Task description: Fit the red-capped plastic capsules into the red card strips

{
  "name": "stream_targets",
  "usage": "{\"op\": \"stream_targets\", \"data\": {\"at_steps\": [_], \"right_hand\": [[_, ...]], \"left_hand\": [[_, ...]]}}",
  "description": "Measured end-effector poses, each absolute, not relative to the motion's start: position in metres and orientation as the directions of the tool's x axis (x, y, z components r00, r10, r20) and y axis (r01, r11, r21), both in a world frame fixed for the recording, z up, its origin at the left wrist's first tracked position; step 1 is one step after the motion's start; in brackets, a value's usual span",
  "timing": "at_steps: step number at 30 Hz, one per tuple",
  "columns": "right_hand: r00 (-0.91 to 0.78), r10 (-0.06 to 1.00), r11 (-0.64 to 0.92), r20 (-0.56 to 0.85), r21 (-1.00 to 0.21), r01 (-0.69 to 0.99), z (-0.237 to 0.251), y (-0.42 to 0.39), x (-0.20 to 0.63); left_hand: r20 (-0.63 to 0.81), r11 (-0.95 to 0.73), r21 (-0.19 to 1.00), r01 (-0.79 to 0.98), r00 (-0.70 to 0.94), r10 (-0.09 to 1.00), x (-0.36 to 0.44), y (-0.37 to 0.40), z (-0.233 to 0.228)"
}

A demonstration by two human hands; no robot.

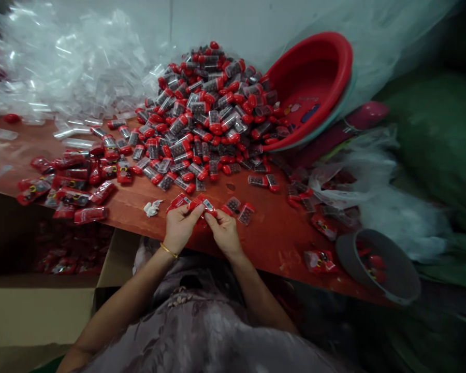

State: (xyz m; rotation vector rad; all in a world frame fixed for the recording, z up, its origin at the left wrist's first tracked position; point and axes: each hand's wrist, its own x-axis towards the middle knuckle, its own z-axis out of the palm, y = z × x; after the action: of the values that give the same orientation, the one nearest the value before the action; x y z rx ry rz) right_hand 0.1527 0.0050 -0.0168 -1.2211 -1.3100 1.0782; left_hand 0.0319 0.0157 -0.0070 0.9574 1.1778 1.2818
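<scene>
Together: left hand [179, 228]; right hand [227, 233]; pinching red packet [203, 202]; tubes [214, 123] heaped beyond

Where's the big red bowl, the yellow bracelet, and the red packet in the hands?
Red bowl [319, 70]: head view, on its bare inside wall.
Yellow bracelet [168, 250]: head view, on the band's middle.
Red packet [208, 204]: head view, on its barcode label.

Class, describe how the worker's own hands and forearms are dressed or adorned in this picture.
The left hand and right hand wear no gloves. A thin, rounded, gold-coloured bangle circles the left wrist; no ornament shows on the right. No sleeves cover the visible forearms.
</scene>
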Motion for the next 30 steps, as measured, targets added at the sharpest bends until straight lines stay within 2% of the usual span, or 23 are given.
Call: {"op": "stream_targets", "data": {"at_steps": [7,11,15,17,19,21,24,27,30], "right_hand": [[0.096,0.971,0.186,0.22,-0.941,0.283,-0.021,0.002,0.145],[0.044,0.971,0.209,0.234,-0.926,0.315,-0.022,0.001,0.144],[-0.023,0.972,0.226,0.236,-0.896,0.381,-0.022,0.004,0.155],[-0.107,0.954,0.296,0.279,-0.83,0.473,-0.019,0.011,0.175],[-0.223,0.923,0.383,0.315,-0.673,0.633,-0.017,0.023,0.203],[-0.284,0.927,0.37,0.247,-0.468,0.803,-0.015,0.037,0.234],[-0.416,0.904,0.426,0.097,-0.283,0.86,-0.017,0.054,0.265],[-0.465,0.885,0.461,0.038,-0.223,0.859,-0.02,0.06,0.271],[-0.414,0.91,0.407,0.029,-0.267,0.874,-0.023,0.055,0.265]], "left_hand": [[-0.179,0.142,0.942,-0.304,-0.096,0.979,0.039,0.012,-0.008],[-0.319,0.274,0.831,-0.484,-0.011,0.948,0.037,0.01,-0.004],[-0.39,0.346,0.779,-0.523,0.027,0.92,0.029,0.011,0.002],[-0.433,0.375,0.762,-0.528,0.015,0.901,0.024,0.014,0.003],[-0.484,0.424,0.727,-0.541,0.036,0.874,0.018,0.017,0.003],[-0.526,0.484,0.677,-0.554,0.095,0.845,0.014,0.02,0.003],[-0.579,0.574,0.588,-0.57,0.199,0.791,0.013,0.02,0.005],[-0.61,0.619,0.529,-0.58,0.247,0.753,0.017,0.017,0.009],[-0.622,0.626,0.522,-0.58,0.244,0.744,0.018,0.014,0.012]]}}
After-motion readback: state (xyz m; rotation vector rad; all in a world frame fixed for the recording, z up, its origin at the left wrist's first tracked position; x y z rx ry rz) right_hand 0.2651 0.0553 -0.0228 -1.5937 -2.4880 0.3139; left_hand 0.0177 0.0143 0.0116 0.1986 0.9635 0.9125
